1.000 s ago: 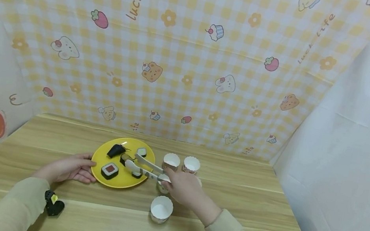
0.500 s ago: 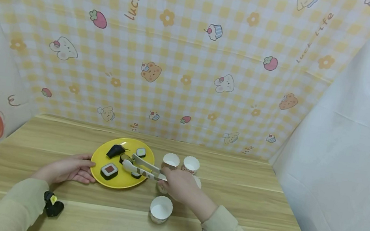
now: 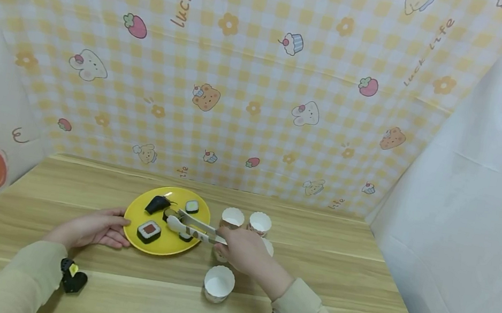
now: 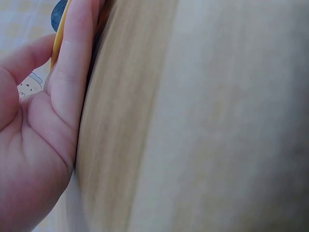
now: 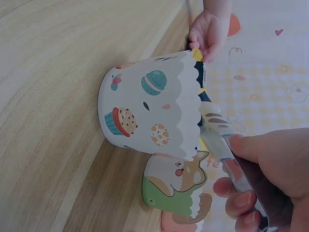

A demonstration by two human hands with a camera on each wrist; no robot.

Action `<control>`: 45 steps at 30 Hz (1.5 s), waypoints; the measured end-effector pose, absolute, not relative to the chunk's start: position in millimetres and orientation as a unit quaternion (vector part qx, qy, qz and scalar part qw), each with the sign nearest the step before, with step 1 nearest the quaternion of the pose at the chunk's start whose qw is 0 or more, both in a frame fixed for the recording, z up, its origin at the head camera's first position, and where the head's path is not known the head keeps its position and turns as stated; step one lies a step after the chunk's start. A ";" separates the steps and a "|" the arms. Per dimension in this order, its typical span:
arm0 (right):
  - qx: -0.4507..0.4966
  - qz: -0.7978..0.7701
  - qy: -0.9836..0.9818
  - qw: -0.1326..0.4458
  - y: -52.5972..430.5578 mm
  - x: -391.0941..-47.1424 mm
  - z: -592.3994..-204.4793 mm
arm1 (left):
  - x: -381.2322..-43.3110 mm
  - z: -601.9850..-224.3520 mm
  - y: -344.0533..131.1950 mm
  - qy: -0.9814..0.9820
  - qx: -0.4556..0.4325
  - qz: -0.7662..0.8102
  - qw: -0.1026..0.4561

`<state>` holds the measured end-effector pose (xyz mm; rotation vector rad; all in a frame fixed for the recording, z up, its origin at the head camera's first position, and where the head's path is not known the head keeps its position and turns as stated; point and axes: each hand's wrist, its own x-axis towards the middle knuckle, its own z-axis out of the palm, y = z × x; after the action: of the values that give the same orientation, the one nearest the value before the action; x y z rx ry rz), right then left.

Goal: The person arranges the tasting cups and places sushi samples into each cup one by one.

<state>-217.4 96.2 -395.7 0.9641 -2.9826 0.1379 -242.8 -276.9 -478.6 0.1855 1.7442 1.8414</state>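
Note:
My left hand (image 3: 99,228) pinches the left rim of a yellow plate (image 3: 136,207), thumb above and fingers below. My right hand (image 3: 243,253) grips white-ended tongs (image 3: 196,229), which reach over the plate from the right. Their tips are at a dark-wrapped sushi roll (image 3: 168,213) mid-plate; whether they clamp it I cannot tell. Also on the plate are a red-centred sushi roll (image 3: 149,231), a black cone-shaped piece (image 3: 157,204) and a green-centred sushi roll (image 3: 192,206). Another roll (image 3: 185,237) is partly hidden under the tongs.
Several white paper baking cups stand right of the plate. The nearest cup (image 3: 219,284) is set apart in front; a back cup (image 3: 260,223) stands behind my right hand, which partly hides others. A checked cloth (image 3: 249,134) hangs behind the wooden table (image 3: 325,276).
The tongs' tips have shifted slightly left and drawn closer together over the middle roll. My right forearm has moved a little left. My left hand and the plate stay in place.

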 end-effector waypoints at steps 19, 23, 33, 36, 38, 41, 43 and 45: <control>0.328 0.018 -0.941 0.074 96.6 -220.9 -404.0 | -243.4 -479.9 -277.4 0.656 0.065 0.692 0.293; 0.326 0.009 -0.942 0.079 96.2 -221.4 -405.7 | -243.2 -479.6 -277.6 0.655 0.066 0.693 0.293; 0.323 0.001 -0.942 0.090 96.8 -221.1 -406.4 | -240.7 -474.1 -275.4 0.655 0.069 0.692 0.296; 0.328 0.003 -0.940 0.091 97.5 -220.7 -406.6 | -240.7 -474.3 -275.5 0.655 0.070 0.692 0.297; 0.328 0.004 -0.940 0.089 97.8 -220.3 -406.5 | -241.1 -475.2 -275.9 0.655 0.069 0.691 0.297; 0.326 0.008 -0.942 0.083 97.9 -219.7 -406.5 | -242.1 -477.2 -276.8 0.655 0.067 0.691 0.297; 0.324 0.009 -0.942 0.083 98.3 -219.4 -406.4 | -242.6 -477.9 -277.0 0.655 0.066 0.691 0.297; 0.326 0.011 -0.941 0.086 98.9 -219.3 -407.2 | -243.0 -478.0 -277.1 0.656 0.066 0.691 0.296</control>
<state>-219.3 98.9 -407.2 0.9721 -2.8058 0.0326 -243.0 -277.1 -478.0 0.1752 1.7457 1.8363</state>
